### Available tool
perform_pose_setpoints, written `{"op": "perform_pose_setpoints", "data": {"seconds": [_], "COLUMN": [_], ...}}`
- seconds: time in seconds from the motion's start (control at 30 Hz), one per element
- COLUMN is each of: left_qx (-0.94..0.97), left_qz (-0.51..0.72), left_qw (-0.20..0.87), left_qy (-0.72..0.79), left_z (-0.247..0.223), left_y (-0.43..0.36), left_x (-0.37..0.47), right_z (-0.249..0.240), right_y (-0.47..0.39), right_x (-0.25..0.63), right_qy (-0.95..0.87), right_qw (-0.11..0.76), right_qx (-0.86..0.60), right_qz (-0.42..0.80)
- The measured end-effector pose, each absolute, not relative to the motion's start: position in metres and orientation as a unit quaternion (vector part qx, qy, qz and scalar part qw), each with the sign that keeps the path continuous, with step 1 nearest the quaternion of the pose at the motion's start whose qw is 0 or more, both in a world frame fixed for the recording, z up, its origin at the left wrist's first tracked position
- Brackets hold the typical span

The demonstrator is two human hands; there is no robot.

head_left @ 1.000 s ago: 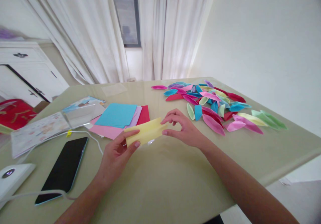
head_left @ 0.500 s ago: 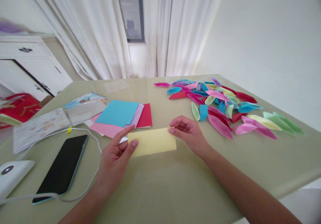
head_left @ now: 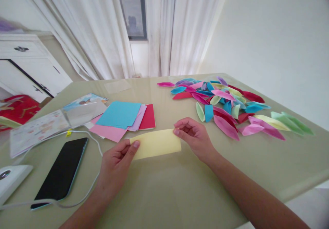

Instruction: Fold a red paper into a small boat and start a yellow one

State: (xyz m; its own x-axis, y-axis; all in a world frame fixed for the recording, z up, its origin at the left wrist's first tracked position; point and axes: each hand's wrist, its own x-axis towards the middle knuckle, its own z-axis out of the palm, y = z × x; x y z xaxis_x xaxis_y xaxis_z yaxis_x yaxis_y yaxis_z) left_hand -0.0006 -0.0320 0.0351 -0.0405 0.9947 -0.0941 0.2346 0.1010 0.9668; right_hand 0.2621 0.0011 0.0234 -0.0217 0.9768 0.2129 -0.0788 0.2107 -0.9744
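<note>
Folded yellow paper (head_left: 156, 143) now lying flat on the table (head_left: 164, 194), no longer lifted and half-open as a second ago: fold closed, sheet down to a long strip, by the look of it creasing under way. Left hand (head_left: 117, 164) pinching the strip's near-left end, thumb on top, fingers curled beneath; right hand (head_left: 194, 135) pressing fingertips on the far-right corner, loosely curled, gripping nothing else. Nearer than the strip, bare tabletop up to the near edge, plenty of room to slide or turn it. Left of the strip, a black phone (head_left: 63, 172) with a white cable (head_left: 84, 140) looping close by the left wrist. Just beyond the strip, a stack of coloured sheets (head_left: 123, 117), almost touching its far-left corner. Beyond and right of the strip, a heap of folded paper petals (head_left: 226, 102), near the right hand, spreading toward the table's right edge. Farther still, curtains (head_left: 164, 27) and a window.
</note>
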Motion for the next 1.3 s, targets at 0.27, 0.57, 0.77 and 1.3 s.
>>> {"op": "perform_pose_setpoints", "data": {"seconds": [0.27, 0.57, 0.77, 1.3], "left_qx": [0.588, 0.591, 0.586, 0.6], "left_qz": [0.336, 0.236, 0.283, 0.259], "left_qw": [0.548, 0.614, 0.572, 0.578], "left_qy": [0.491, 0.467, 0.499, 0.489], "left_z": [0.022, 0.023, 0.025, 0.026], "left_y": [-0.017, -0.016, -0.024, -0.016], "left_x": [-0.011, -0.012, -0.006, -0.013], "right_z": [0.029, 0.029, 0.031, 0.028], "right_y": [0.002, 0.001, 0.001, 0.024], "right_x": [0.269, 0.267, 0.264, 0.289], "right_qy": [-0.517, -0.559, -0.497, -0.526], "right_qw": [0.555, 0.534, 0.579, 0.561], "right_qx": [-0.452, -0.45, -0.382, -0.424], "right_qz": [0.47, 0.447, 0.521, 0.478]}}
